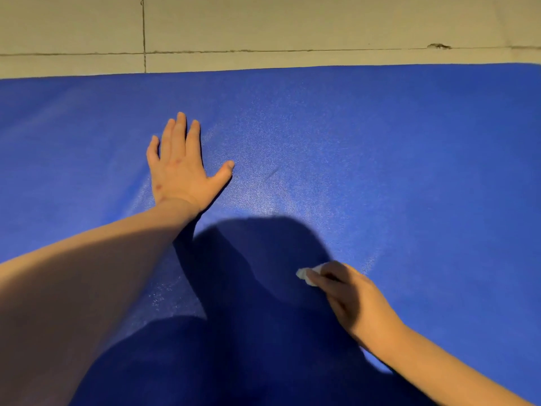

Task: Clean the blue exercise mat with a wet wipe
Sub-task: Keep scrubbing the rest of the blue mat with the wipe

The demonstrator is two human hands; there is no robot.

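The blue exercise mat (395, 159) fills most of the head view, lying flat on the floor. My left hand (183, 165) presses flat on it at centre left, fingers straight and thumb spread. Lower right, my right hand (348, 297) grips a small bunched white wet wipe (307, 275) and holds it against the mat. Only the wipe's front edge shows past my fingers. A damp sheen lies on the mat between the two hands.
Beige floor tiles (263, 27) with dark grout lines run along the mat's far edge. A small chip (439, 46) marks the grout at upper right. My dark shadow covers the mat's lower middle.
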